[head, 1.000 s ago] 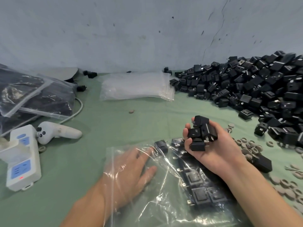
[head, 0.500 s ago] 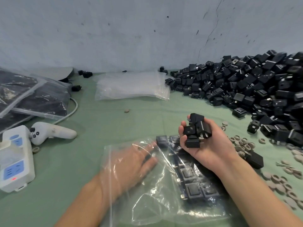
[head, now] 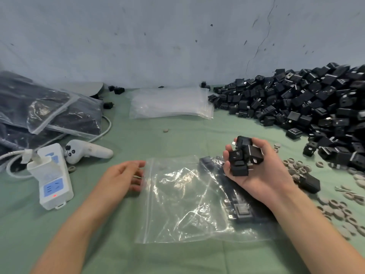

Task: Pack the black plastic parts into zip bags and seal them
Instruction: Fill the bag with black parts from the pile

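Note:
A clear zip bag [head: 177, 204] lies flat on the green table in front of me, its zip mouth facing left. Several black plastic parts [head: 241, 210] sit inside along its right side. My right hand [head: 262, 178] is palm up above that side and grips a handful of black parts [head: 243, 157]. My left hand [head: 120, 178] is outside the bag, its relaxed fingertips right at the mouth's edge. A big pile of black parts [head: 306, 107] fills the right rear of the table.
A stack of empty zip bags [head: 169, 103] lies at the back centre. Filled bags [head: 49, 115] are heaped at the left, with a white power strip [head: 51, 178] and a white controller [head: 87, 151] before them. Grey rings [head: 335, 210] and a loose black part [head: 310, 182] lie at the right.
My left hand has come out of the bag and now sits at its mouth. The bag has settled flat. My right hand still holds its handful of parts.

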`<state>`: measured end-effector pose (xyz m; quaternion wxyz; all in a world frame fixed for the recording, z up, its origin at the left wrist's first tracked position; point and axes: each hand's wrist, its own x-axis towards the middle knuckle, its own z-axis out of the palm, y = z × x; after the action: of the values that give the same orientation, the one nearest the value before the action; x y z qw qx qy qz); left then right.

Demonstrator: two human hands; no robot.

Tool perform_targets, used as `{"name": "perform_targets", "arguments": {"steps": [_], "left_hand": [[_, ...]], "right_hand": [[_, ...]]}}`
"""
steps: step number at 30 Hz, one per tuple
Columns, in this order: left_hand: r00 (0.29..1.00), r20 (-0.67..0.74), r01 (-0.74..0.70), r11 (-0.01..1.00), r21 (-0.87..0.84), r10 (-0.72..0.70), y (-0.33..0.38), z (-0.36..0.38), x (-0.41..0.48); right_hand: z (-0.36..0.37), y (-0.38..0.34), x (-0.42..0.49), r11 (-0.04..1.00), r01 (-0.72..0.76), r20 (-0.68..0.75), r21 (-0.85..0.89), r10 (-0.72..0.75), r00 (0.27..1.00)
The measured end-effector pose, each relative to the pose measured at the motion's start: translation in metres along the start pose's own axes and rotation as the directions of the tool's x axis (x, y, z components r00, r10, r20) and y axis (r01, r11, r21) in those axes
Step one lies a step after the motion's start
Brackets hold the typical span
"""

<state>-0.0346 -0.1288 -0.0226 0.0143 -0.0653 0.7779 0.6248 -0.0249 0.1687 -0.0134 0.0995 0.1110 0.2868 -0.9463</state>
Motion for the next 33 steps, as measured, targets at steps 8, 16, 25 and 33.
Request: {"name": "perform_targets", "arguments": {"steps": [8,16,25,33], "left_hand": [[0.878,-0.13,-0.45,0.887,0.107,0.461,0.019,0.018,-0.032],[0.747,0.333,-0.659,0.708,0.252,0.576,0.028,0.069,-0.066],[0.809,0.313,-0.563,0.809,0.169,0.497,0.027,0.062,-0.068],[0.968,-0.222,-0.096,0.992,0.082,0.112,0.013,-0.011,-0.018]], "right_hand": [[0.009,0.021,-0.046,0.99,-0.062,0.041,-0.125,0.067,0.997],[0.019,0.049,-0.071,0.885,-0.14,0.053,-0.444,0.182,0.982],[0.018,0.052,-0.068,0.827,-0.187,0.132,-0.531,0.299,0.945],[0.01,0.019,-0.047,0.941,-0.147,0.037,-0.306,0.166,0.985]]}}
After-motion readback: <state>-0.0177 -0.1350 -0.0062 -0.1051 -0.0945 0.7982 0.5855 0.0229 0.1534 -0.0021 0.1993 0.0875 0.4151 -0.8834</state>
